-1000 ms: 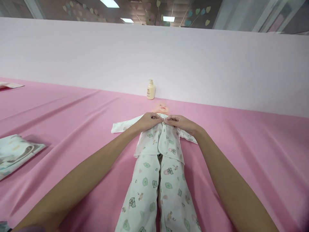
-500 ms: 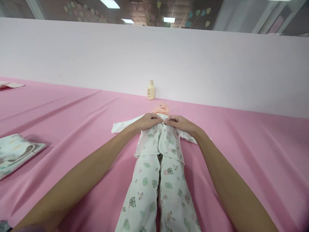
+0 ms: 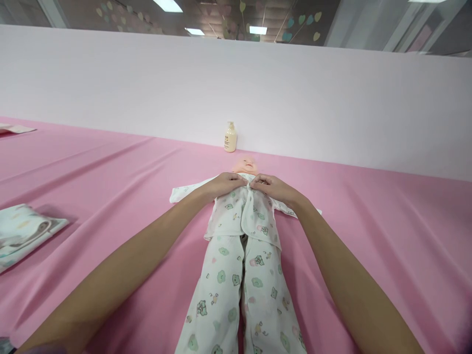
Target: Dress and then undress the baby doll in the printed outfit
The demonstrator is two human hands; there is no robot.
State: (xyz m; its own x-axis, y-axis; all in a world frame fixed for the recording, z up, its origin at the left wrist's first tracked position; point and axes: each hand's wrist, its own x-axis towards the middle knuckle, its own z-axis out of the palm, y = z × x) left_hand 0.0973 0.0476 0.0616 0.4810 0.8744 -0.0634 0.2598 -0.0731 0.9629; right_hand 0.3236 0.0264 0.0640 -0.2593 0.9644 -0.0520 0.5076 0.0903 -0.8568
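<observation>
A baby doll lies on its back on a pink cloth, its head toward the wall. It wears a white printed jacket and matching trousers. My left hand pinches the jacket's front edge high on the chest. Opposite it, my right hand has its fingers closed on the other front edge, the fingertips of both hands almost meeting. Below them the jacket front hangs unfastened, with a small gap at the hem. Whatever fastener lies between my fingertips is too small to make out.
A cream pump bottle stands by the white wall behind the doll's head. To the left lies a folded printed cloth. Farther back is a pale pink cloth. The pink sheet has long creases.
Both hands stay at the upper front of the jacket, with only slight finger movement. The view has shifted very slightly.
</observation>
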